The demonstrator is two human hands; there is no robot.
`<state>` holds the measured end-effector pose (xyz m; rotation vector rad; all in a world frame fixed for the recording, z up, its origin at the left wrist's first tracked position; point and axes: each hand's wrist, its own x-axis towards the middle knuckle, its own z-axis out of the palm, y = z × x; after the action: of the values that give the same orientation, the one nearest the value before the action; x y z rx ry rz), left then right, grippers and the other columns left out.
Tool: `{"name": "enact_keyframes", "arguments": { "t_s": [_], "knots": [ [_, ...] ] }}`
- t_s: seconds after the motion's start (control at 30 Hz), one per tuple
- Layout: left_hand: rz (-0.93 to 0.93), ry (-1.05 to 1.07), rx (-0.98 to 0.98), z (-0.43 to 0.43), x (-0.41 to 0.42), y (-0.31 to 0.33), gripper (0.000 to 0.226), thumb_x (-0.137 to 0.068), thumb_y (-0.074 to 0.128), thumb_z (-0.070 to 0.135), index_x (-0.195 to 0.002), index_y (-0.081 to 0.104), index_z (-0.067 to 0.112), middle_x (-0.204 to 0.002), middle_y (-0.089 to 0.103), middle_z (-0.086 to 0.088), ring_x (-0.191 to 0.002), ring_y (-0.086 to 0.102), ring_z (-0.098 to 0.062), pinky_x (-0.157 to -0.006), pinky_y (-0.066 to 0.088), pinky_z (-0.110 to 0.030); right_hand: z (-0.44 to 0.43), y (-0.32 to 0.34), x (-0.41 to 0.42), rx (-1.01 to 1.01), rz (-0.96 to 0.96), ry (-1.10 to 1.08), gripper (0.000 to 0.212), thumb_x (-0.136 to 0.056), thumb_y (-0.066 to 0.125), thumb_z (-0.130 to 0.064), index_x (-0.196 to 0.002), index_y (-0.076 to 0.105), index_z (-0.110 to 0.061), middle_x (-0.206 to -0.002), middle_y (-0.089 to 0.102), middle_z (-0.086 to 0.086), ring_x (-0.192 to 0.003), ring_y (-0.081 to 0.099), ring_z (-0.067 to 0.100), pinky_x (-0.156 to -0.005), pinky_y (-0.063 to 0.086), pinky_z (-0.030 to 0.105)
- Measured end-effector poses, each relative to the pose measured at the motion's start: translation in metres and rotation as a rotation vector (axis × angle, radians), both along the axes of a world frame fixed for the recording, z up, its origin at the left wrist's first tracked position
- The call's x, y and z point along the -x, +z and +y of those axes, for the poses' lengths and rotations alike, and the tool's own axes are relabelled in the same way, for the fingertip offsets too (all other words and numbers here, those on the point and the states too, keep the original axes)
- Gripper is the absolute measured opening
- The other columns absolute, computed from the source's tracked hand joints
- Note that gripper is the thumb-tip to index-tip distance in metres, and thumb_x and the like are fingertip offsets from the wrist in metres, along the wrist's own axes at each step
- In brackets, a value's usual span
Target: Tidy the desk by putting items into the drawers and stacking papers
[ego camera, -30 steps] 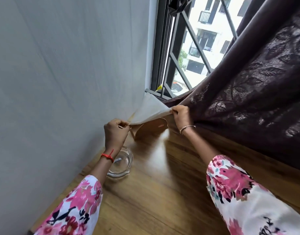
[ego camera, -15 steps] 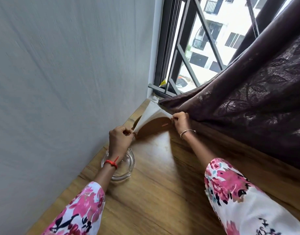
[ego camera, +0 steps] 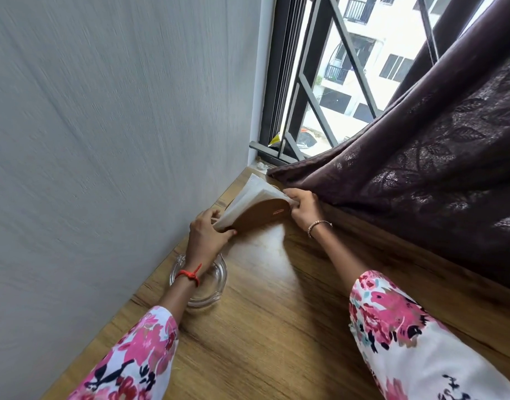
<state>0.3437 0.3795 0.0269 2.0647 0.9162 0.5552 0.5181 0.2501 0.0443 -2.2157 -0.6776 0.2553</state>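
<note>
Head view, left to right. Grey wall (ego camera: 103, 140) fills the left side, and the desk (ego camera: 276, 327) runs along it into the window corner. Glass ashtray (ego camera: 201, 284) sits on the desk close to the wall, partly under your left wrist. Your left hand (ego camera: 207, 235) pinches the near end of the paper stack (ego camera: 253, 194), fingers closed on it where it meets the brown wooden holder (ego camera: 262, 215). The stack stands fanned in that holder, tucked far back in the corner, probably so the sheets stay upright and together. Your right hand (ego camera: 304, 207) grips the stack's far end, thumb and fingers clamped on the sheets. Two-ended hold looks meant to square the papers and seat them evenly. Dark curtain (ego camera: 421, 168) drapes onto the desk just beside your right hand and could snag. Window bars (ego camera: 320, 90) show behind. No drawers in view.
</note>
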Motion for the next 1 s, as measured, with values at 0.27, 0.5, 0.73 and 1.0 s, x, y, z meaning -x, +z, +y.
{"name": "enact_keyframes", "arguments": {
  "t_s": [0.27,0.5,0.73,1.0],
  "knots": [
    [-0.022,-0.068,-0.028,0.002,-0.003,0.003,0.044,-0.064,0.082,0.016,-0.104,0.066,0.006,-0.102,0.066,-0.008,-0.092,0.060,-0.020,-0.077,0.046,-0.025,0.004,0.007,-0.001,-0.014,0.146,0.061,0.059,-0.072,0.044,0.024,-0.125,0.053,0.000,-0.107,0.063,0.015,-0.082,0.055,0.006,-0.055,0.042,0.000],
    [0.024,-0.177,-0.063,0.007,-0.005,0.004,0.048,-0.063,0.083,0.014,-0.107,0.066,0.005,-0.105,0.063,-0.010,-0.095,0.057,-0.020,-0.078,0.038,-0.021,-0.011,0.013,0.005,0.036,0.133,0.089,0.056,-0.069,0.059,0.018,-0.121,0.056,-0.001,-0.089,0.050,0.006,-0.076,0.047,0.012,-0.054,0.039,0.005],
    [0.026,-0.344,-0.077,-0.010,-0.004,0.009,0.040,-0.058,0.084,0.012,-0.094,0.067,0.007,-0.095,0.060,0.002,-0.090,0.050,-0.011,-0.067,0.029,-0.008,-0.061,0.013,0.016,0.052,0.162,0.058,0.051,-0.067,0.069,0.010,-0.114,0.058,-0.006,-0.088,0.056,0.005,-0.079,0.049,0.014,-0.063,0.041,0.016],
    [0.073,-0.486,-0.098,-0.031,-0.001,0.009,0.042,-0.058,0.084,0.012,-0.095,0.065,0.008,-0.098,0.057,0.003,-0.096,0.053,-0.016,-0.069,0.029,-0.012,-0.107,0.018,0.036,0.098,0.183,-0.001,0.048,-0.067,0.071,0.007,-0.112,0.058,-0.005,-0.089,0.055,0.005,-0.081,0.049,0.014,-0.056,0.039,0.006]
  ]
}}
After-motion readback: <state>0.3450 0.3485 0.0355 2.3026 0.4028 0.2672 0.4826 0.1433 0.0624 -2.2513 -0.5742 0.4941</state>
